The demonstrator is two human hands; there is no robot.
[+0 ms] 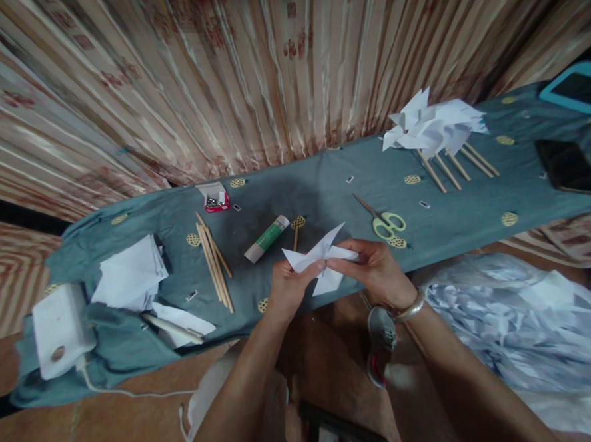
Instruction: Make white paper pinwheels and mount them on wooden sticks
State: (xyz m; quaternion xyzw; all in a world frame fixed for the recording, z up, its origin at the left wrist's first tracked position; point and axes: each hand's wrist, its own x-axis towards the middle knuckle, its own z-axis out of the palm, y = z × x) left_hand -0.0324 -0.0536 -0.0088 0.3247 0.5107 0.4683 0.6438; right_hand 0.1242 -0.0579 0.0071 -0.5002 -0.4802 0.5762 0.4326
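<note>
A white paper pinwheel is held between my two hands over the front edge of the cloth-covered table. My left hand pinches it from the left, the thumb near its centre. From the other side my right hand grips it, its thumb also meeting the middle. Just beyond my hands lies a green and white tube, with a wooden stick partly showing beside the pinwheel. Scissors with light green handles rest to the right, blades pointing away. What sits under my fingertips is hidden.
Wooden sticks, a red box of small metal pieces, stacked paper and a white device lie left. Finished pinwheels, a phone and a blue-framed tablet lie right. A plastic bag sits right of me.
</note>
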